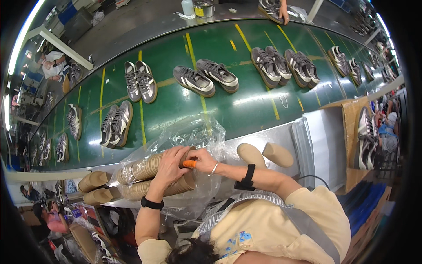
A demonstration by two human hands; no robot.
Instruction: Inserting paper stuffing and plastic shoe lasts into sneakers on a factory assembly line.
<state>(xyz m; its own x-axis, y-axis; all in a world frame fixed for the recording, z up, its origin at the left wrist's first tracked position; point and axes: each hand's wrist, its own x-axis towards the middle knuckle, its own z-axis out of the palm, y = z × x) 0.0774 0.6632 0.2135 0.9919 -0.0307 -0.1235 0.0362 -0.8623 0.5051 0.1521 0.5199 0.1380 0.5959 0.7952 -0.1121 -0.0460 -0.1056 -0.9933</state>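
Two long stacks of nested tan moulded shoe inserts (pixel 143 190) lie side by side in a clear plastic bag (pixel 211 130) on the metal ledge in front of me. My left hand (pixel 170 163) lies over the right end of the stacks, its fingers curled on the far one. Against that same end, my right hand (pixel 203 161) is closed with bent fingers on the end insert; an orange cover (pixel 190 163) shows on one of its digits. The fingertips of both hands are partly hidden. Two loose inserts (pixel 278 155) rest on the ledge to the right.
Beyond the ledge runs a green conveyor belt (pixel 169 114) with yellow lines, carrying several pairs of grey sneakers (pixel 193 81). Across it, another person's hand (pixel 284 13) touches a shoe. At right stands a cardboard box (pixel 351 145); more inserts (pixel 94 181) lie at left.
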